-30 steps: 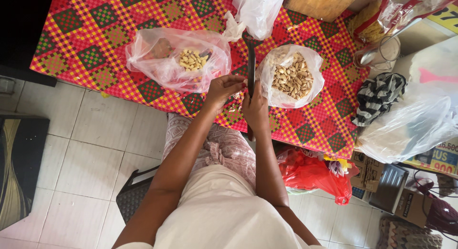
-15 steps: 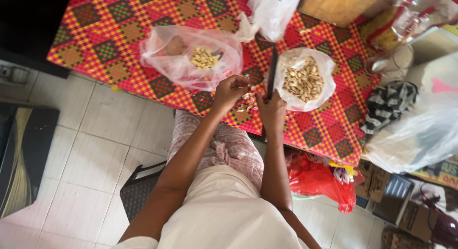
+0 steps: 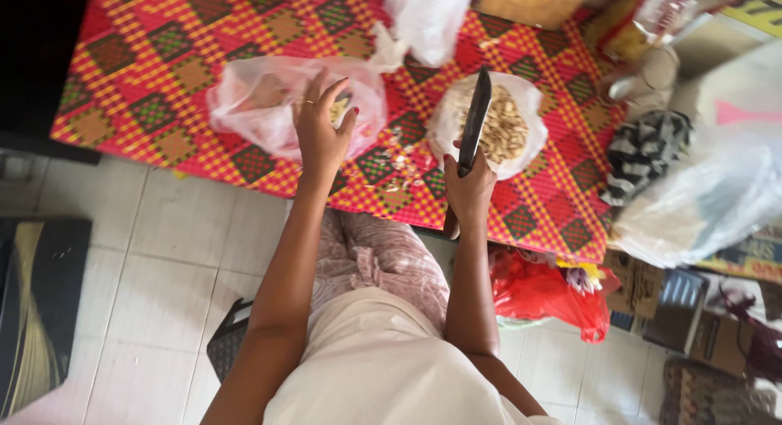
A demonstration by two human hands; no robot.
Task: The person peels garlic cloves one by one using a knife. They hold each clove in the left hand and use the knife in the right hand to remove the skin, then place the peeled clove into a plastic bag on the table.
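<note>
The right hand (image 3: 470, 189) is clenched round the handle of a long dark-bladed knife (image 3: 475, 122), whose blade points away from the person and lies across the near edge of an open clear plastic bag of pale peeled cloves (image 3: 498, 127). The cloves inside are small, cream to tan, heaped loosely in the middle of the bag. The left hand (image 3: 322, 130) is spread with its fingers loose, reaching into the mouth of a crumpled pinkish clear plastic bag (image 3: 269, 107) where a few more pale pieces show near the fingertips; whether it grips any I cannot tell. Both bags sit on a table covered in a red, yellow and pink woven-pattern cloth (image 3: 155, 66), with small pale scraps (image 3: 403, 160) scattered on the cloth between the hands. A red plastic bag (image 3: 546, 290) lies on the tiled floor beside the person's right arm.
</note>
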